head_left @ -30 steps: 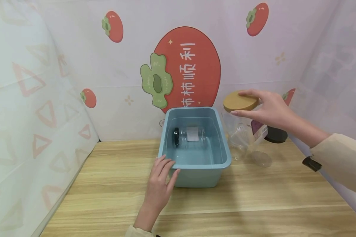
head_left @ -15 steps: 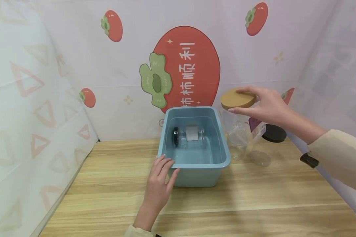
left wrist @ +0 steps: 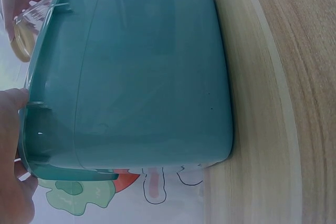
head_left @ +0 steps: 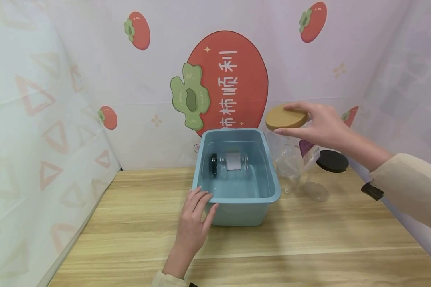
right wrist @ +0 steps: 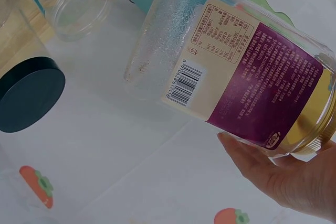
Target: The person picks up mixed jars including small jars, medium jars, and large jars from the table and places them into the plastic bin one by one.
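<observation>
Near its lid, my right hand (head_left: 327, 125) grips a clear plastic jar (right wrist: 173, 40) with a mustard-yellow lid (head_left: 286, 116). A purple and cream label (right wrist: 268, 87) with a barcode wraps the jar. It is raised just right of a blue plastic bin (head_left: 237, 201), tilted in the right wrist view. At the bin's near left corner, my left hand (head_left: 192, 225) holds the rim, fingers along the left side and thumb by the front edge. Inside the bin a clear jar (head_left: 233, 161) with a black lid (head_left: 214, 164) lies on its side.
Right of the bin, a clear jar with a black lid (head_left: 332, 161) stands on the wooden table (head_left: 147, 239). Beside it is another transparent jar (right wrist: 81, 9), partly seen through the held one. A persimmon-printed cloth (head_left: 147, 79) hangs behind, with side cloths left and right.
My right hand has moved slightly left and up with the yellow-lidded jar, closer to the bin. The left hand and the bin have stayed in place.
</observation>
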The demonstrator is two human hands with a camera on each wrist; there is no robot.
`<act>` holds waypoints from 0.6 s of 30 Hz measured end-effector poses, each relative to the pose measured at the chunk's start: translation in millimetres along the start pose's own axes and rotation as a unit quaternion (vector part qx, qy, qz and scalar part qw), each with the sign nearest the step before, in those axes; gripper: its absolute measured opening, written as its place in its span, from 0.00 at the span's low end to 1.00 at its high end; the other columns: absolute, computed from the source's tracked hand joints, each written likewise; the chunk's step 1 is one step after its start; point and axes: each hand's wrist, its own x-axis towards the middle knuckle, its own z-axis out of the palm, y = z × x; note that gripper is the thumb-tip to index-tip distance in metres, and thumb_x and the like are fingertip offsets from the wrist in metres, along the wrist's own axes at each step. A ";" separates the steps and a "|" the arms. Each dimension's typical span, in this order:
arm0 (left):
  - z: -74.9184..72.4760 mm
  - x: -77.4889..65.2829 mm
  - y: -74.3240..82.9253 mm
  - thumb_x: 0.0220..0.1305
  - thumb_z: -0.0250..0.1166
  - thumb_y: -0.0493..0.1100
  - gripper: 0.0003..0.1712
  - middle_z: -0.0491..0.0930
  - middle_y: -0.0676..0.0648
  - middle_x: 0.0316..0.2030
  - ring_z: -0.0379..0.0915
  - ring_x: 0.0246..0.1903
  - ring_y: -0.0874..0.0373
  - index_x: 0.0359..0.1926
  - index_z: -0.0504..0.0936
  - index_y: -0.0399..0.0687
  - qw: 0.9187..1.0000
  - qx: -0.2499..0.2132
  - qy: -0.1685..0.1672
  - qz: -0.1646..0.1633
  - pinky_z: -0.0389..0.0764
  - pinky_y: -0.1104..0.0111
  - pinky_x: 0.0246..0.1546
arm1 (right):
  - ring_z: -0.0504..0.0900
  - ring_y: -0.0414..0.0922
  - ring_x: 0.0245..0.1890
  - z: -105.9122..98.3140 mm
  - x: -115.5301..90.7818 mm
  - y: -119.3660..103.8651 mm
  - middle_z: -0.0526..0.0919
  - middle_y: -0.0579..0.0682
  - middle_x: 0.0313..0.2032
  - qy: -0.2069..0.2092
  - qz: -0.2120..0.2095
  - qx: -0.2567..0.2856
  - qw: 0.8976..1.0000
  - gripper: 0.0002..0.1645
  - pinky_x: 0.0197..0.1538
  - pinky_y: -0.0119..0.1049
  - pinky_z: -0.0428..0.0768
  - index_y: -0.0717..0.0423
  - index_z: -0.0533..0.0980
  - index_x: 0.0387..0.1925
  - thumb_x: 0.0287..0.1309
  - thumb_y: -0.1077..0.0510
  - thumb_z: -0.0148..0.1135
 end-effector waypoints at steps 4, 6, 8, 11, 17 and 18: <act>-0.6 0.2 0.5 0.83 0.52 0.56 0.28 0.84 0.39 0.48 0.77 0.62 0.39 0.50 0.85 0.35 1.000 -0.002 -0.006 -0.006 0.76 0.38 0.68 | 0.76 0.58 0.54 0.1 1.3 -2.0 0.80 0.62 0.64 -0.002 0.000 -0.002 1.000 0.43 0.43 0.46 0.72 0.52 0.75 0.71 0.59 0.41 0.78; -0.5 0.0 0.0 0.83 0.52 0.56 0.28 0.84 0.40 0.48 0.77 0.62 0.39 0.50 0.85 0.35 1.000 -0.001 -0.004 -0.003 0.76 0.37 0.67 | 0.76 0.58 0.54 -0.1 2.0 -3.3 0.80 0.62 0.63 -0.004 0.002 -0.003 1.000 0.43 0.42 0.45 0.72 0.52 0.75 0.71 0.59 0.41 0.78; -0.3 -0.2 -0.4 0.83 0.54 0.55 0.26 0.84 0.40 0.48 0.77 0.62 0.39 0.50 0.85 0.35 1.000 0.000 0.000 0.001 0.77 0.36 0.66 | 0.76 0.59 0.54 -0.3 3.0 -4.2 0.80 0.62 0.64 -0.007 0.003 -0.004 1.000 0.44 0.42 0.45 0.73 0.52 0.75 0.72 0.59 0.40 0.77; -0.5 0.0 -0.6 0.82 0.57 0.53 0.24 0.84 0.40 0.49 0.77 0.62 0.39 0.50 0.85 0.35 1.000 0.000 0.003 0.003 0.76 0.36 0.66 | 0.76 0.59 0.54 -0.4 4.2 -6.2 0.80 0.62 0.64 -0.010 0.004 -0.007 1.000 0.44 0.41 0.45 0.73 0.52 0.74 0.72 0.59 0.40 0.77; -1.1 0.2 -0.6 0.82 0.57 0.52 0.23 0.84 0.40 0.49 0.78 0.61 0.39 0.50 0.86 0.35 1.000 0.001 0.003 0.004 0.76 0.37 0.68 | 0.76 0.58 0.54 0.5 6.2 -8.7 0.80 0.62 0.64 -0.013 0.004 -0.005 1.000 0.44 0.40 0.45 0.73 0.51 0.75 0.72 0.59 0.39 0.77; -1.3 0.4 -0.5 0.82 0.57 0.52 0.23 0.84 0.41 0.49 0.78 0.61 0.39 0.50 0.86 0.35 1.000 0.001 0.004 0.005 0.77 0.37 0.67 | 0.75 0.59 0.54 0.6 6.6 -8.8 0.80 0.62 0.64 -0.015 0.004 -0.003 1.000 0.44 0.41 0.45 0.73 0.51 0.74 0.72 0.59 0.39 0.77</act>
